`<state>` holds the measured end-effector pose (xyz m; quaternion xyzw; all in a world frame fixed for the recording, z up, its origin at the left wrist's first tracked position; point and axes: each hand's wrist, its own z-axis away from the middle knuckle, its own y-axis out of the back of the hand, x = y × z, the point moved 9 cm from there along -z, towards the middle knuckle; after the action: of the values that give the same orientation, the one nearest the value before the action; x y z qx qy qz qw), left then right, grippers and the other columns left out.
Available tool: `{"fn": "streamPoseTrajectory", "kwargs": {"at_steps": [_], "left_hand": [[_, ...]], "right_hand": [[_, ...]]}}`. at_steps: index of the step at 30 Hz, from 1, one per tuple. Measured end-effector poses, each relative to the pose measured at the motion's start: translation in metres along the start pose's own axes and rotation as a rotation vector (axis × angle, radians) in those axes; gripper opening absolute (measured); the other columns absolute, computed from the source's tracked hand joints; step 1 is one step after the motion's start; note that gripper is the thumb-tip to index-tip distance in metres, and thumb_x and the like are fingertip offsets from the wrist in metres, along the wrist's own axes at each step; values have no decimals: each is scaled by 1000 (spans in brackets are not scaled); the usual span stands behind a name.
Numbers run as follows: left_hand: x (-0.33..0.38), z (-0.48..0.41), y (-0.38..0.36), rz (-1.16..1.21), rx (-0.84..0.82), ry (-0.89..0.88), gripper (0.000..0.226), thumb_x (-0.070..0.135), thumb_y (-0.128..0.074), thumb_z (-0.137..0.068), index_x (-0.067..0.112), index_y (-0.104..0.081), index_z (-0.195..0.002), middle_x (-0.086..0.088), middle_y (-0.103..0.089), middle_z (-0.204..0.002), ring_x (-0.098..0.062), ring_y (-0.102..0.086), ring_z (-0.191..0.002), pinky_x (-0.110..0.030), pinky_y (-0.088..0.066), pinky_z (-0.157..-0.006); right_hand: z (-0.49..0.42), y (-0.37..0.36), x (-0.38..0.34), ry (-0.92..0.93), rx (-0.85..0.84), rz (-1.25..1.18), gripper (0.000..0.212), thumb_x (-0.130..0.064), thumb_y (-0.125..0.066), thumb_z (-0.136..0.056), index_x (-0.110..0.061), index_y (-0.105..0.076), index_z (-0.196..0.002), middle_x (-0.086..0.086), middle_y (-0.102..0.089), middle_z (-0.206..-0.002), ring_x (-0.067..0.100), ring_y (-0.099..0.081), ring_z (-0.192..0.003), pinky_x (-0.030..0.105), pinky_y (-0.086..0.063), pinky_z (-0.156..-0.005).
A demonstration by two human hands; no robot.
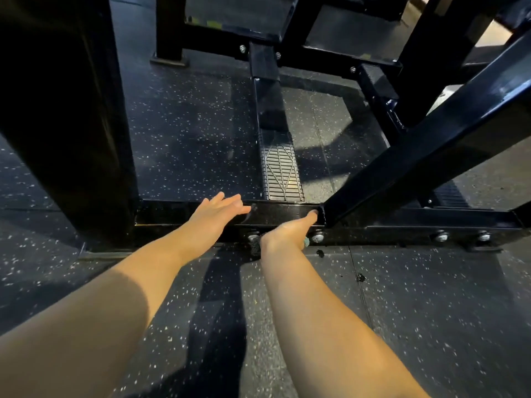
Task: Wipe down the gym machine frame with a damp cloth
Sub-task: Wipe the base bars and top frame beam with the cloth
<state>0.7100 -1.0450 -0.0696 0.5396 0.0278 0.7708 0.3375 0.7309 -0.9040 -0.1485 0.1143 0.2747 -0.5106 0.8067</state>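
Note:
The black gym machine frame has a low base bar [281, 211] lying across the floor in front of me. My left hand [218, 209] rests flat on top of that bar with straight fingers. My right hand [290, 229] is against the bar's front face, just left of where a slanted beam [431, 145] joins it. It holds a cloth [306, 241], of which only a small teal-grey corner shows below the palm; the fingers are mostly hidden.
A thick black upright [66, 110] stands at the left. A ribbed step plate [281, 173] runs away from the base bar. Bolts [317, 237] line the bar's front. Speckled rubber flooring [402, 311] surrounds the machine, with more frame members at the back.

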Motion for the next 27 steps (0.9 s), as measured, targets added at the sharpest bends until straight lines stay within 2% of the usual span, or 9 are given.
{"fn": "streamPoseTrajectory", "kwargs": {"at_steps": [4, 7, 12, 15, 18, 20, 23, 25, 27], "left_hand": [[-3, -8, 2, -110, 12, -8, 40, 33, -23, -103, 36, -39, -140, 16, -6, -156, -12, 15, -143, -37, 11, -113], [-8, -4, -2, -159, 21, -61, 41, 23, -25, -104, 32, -35, -143, 15, -4, -154, -13, 10, -143, -33, 9, -113], [-54, -16, 2, 88, -131, -25, 50, 57, -27, -96, 37, -38, -141, 20, -11, -153, -7, -2, -143, -36, -5, -114], [-40, -11, 17, 221, -79, -109, 48, 60, -23, -94, 43, -50, -130, 29, -46, -135, 11, -29, -129, -22, -14, -107], [-17, 1, 31, 297, 95, -130, 41, 48, -25, -99, 40, -56, -124, 27, -53, -128, 7, -39, -124, -25, -20, -108], [-12, 1, 36, 46, 224, -163, 38, 35, -26, -101, 34, -55, -126, 24, -49, -127, 1, -41, -123, -22, -25, -104], [-15, 13, 44, -330, 475, -198, 36, 21, -35, -99, 22, -56, -128, 10, -52, -126, -13, -42, -125, -26, -29, -104], [-23, 35, 47, -354, 606, -229, 33, 15, -40, -97, 14, -58, -125, 0, -55, -127, -20, -44, -123, -29, -30, -103], [-37, 55, 45, -323, 643, -232, 35, 18, -38, -94, 10, -59, -121, -4, -57, -122, -23, -46, -118, -30, -32, -99]], "right_hand": [[12, -12, -6, 98, 39, -73, 97, -68, -54, -80, -23, -6, -152, 5, -6, -161, 27, -16, -145, 49, -18, -116], [22, -10, -12, 363, 94, 116, 94, -44, -53, -93, -13, 13, -151, 7, 15, -160, 23, 5, -148, 39, -5, -119], [37, -24, 5, 673, -151, 558, 76, -21, -44, -101, -7, 11, -151, 22, 36, -149, 34, 21, -144, 35, -2, -119], [51, -23, 5, 1139, -30, 971, 67, -36, -36, -100, 2, -14, -150, 39, 9, -150, 55, 3, -139, 54, -12, -115], [53, -28, -1, 1504, -29, 1354, 62, -45, -33, -94, -6, -39, -142, 31, -30, -148, 48, -21, -137, 59, -23, -110], [50, -35, -20, 1689, -130, 1570, 59, -50, -26, -97, -14, -52, -136, 20, -45, -144, 40, -36, -136, 54, -24, -110], [30, -36, -63, 1565, -208, 1803, 73, -58, -6, -93, -21, -45, -142, 10, -38, -151, 32, -31, -141, 44, -35, -106], [22, -34, -70, 1494, -177, 1853, 73, -57, -6, -90, -23, -38, -146, 8, -30, -156, 29, -21, -146, 43, -30, -110], [29, -34, -63, 1491, -107, 1757, 67, -53, -18, -92, -17, -52, -137, 14, -45, -145, 36, -36, -138, 49, -36, -106]]}}
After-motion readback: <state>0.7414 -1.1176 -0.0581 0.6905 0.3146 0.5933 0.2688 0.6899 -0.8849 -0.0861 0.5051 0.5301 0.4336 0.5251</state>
